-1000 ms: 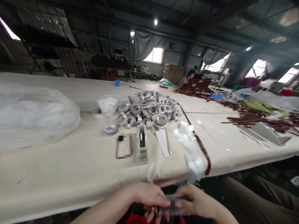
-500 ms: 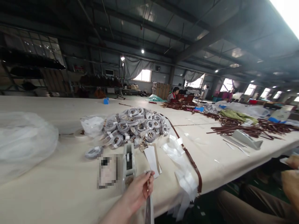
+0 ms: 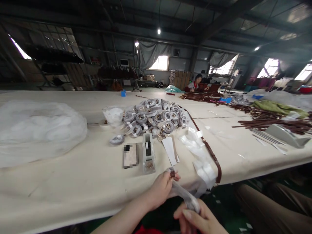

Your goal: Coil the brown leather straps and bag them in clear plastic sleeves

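Observation:
Just past the table's front edge, my left hand (image 3: pixel 162 187) is closed on one end of a grey strap (image 3: pixel 183 192), where a small brown leather piece shows between the fingers. The strap looks translucent on its surface, like a plastic wrapping. Lower and to the right, my right hand (image 3: pixel 198 216) has its thumb and fingers closed round the same strap, which runs taut-looking between both hands. Beyond them on the table stands a tape dispenser (image 3: pixel 149 165), with white paper strips (image 3: pixel 170 149) beside it. Behind lies a heap of coiled grey straps (image 3: pixel 156 117) with gold clasps.
A large plastic bag (image 3: pixel 41 130) lies at left. Right of the heap are white plastic sleeves (image 3: pixel 195 146) and a brown leather strap (image 3: pixel 209 149). Farther right lie brown straps (image 3: pixel 275 125) and another tape dispenser (image 3: pixel 287 135). A person (image 3: pixel 195 85) sits at the back.
My right hand has come into view and now grips the grey strap. My left hand has shifted slightly right in the picture, still holding the strap's end. The view has turned and tilted down.

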Motion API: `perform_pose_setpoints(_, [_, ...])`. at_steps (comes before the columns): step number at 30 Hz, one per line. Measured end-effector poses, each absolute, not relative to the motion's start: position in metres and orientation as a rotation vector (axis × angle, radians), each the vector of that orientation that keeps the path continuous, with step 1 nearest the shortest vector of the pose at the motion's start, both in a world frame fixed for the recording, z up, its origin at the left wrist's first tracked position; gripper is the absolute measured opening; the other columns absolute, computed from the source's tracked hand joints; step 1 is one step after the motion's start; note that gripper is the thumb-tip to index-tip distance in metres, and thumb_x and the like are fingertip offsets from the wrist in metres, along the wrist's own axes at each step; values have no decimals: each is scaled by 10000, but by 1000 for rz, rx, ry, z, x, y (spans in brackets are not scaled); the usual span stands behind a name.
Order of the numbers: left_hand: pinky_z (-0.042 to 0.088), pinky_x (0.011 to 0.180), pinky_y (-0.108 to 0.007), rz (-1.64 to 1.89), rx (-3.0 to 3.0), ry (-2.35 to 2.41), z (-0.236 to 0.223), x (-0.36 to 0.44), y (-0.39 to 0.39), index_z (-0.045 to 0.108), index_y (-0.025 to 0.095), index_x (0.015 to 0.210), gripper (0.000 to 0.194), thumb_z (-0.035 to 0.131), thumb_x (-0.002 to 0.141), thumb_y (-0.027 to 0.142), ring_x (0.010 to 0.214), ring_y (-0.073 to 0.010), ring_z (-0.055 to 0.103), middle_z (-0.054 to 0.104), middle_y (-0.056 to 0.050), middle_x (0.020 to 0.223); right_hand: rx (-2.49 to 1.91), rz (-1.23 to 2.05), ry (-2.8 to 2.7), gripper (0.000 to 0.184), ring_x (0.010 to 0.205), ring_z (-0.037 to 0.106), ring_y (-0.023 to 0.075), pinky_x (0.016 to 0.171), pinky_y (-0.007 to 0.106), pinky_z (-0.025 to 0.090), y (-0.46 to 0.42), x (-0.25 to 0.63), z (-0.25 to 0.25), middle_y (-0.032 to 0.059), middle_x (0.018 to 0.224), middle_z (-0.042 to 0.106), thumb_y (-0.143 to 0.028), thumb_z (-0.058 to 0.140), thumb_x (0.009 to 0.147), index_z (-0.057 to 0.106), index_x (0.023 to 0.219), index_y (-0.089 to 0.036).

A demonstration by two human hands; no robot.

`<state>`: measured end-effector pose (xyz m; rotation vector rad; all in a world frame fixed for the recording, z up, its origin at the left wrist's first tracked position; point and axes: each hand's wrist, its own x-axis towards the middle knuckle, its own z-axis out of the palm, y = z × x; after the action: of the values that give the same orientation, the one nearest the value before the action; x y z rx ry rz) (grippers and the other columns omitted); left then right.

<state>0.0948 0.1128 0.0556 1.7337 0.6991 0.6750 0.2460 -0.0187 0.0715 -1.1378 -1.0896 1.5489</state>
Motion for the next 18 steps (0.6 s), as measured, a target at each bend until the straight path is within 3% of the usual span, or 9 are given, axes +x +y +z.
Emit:
perform_pose_setpoints(3, [440,943,-379,477,2047,624,60,88,94,639,208,1032,245,416,932,214,1026,-258,609,686,-105,1090,-1038,1413,-964,407,455,516,105,467,211,386,-14,255,80,46,582,676,-519,676,844,779,866,-125])
perform_pose_setpoints(6, [443,790,-337,446,2194,618,71,88,78,640,221,911,216,455,945,327,833,-248,607,686,-89,916,-1011,1366,-873,392,383,449,86,415,206,323,-7,269,80,46,524,667,-500,687,824,772,768,-122])
perform_pose_setpoints(9, [415,683,-293,473,2123,640,87,90,71,658,214,841,380,397,983,452,708,-212,585,662,-67,754,-1173,1340,-926,458,359,442,90,404,218,343,3,283,72,39,478,636,-525,634,854,736,661,-122])
perform_pose_setpoints(11, [391,579,-258,359,1951,601,97,90,69,666,199,802,534,298,997,533,565,-166,530,580,-24,584,-1334,1215,-1008,407,498,581,151,522,267,474,8,289,64,63,595,693,-516,682,823,743,713,-129])
perform_pose_setpoints(13, [326,465,-232,207,1721,536,102,88,68,658,177,765,645,259,963,643,423,-126,416,463,22,463,-1425,1049,-1077,352,824,682,247,805,372,538,9,291,56,101,878,755,-465,768,759,756,920,-153])
perform_pose_setpoints(15, [255,402,-224,174,1486,499,101,88,68,640,162,710,699,260,928,706,341,-99,312,394,50,396,-1388,1059,-1104,440,1106,628,301,1020,457,449,2,289,50,116,1147,719,-428,770,766,708,1136,-197])
perform_pose_setpoints(18, [222,374,-221,289,1154,495,94,90,70,615,156,632,678,312,925,688,284,-82,249,340,68,327,-1242,1299,-1142,476,1286,525,316,1105,488,371,-12,281,44,106,1363,614,-405,681,855,624,1300,-245])
